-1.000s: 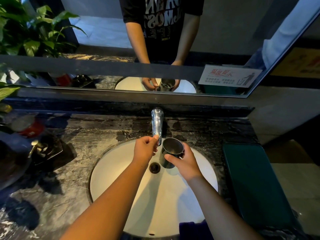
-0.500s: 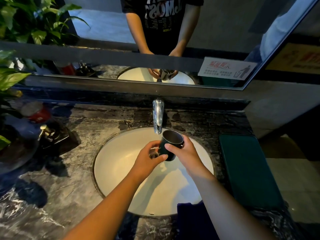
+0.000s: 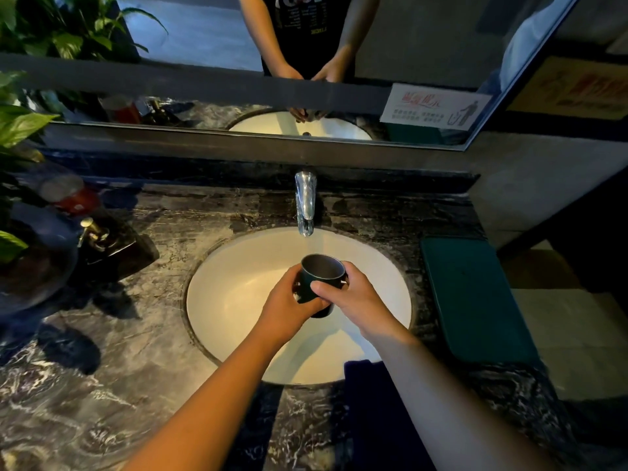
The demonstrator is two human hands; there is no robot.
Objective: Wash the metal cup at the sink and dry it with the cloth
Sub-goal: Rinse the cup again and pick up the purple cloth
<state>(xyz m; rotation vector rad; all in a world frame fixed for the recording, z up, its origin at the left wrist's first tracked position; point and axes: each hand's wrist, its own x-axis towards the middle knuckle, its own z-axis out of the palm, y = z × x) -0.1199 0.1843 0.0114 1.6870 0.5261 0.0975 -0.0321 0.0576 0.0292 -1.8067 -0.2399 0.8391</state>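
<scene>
A dark metal cup (image 3: 321, 273) with a grey inside is held upright over the middle of the white oval sink (image 3: 238, 287). My left hand (image 3: 289, 309) wraps its left side and bottom. My right hand (image 3: 353, 300) grips its right side, thumb across the front. The chrome tap (image 3: 305, 202) stands behind the basin, its spout above and beyond the cup; I see no water running. A dark blue cloth (image 3: 370, 402) lies on the counter at the sink's near edge, partly hidden by my right forearm.
The dark marble counter (image 3: 102, 385) surrounds the sink. A green mat (image 3: 475, 300) lies to the right. At the left stand a soap dispenser (image 3: 98, 236), a red-labelled container (image 3: 71, 195) and leafy plants (image 3: 20, 124). A mirror (image 3: 204, 45) spans the wall behind.
My left hand has left the tap and closed on the cup. Both hands have brought the cup nearer to me, away from the spout, over the basin's middle.
</scene>
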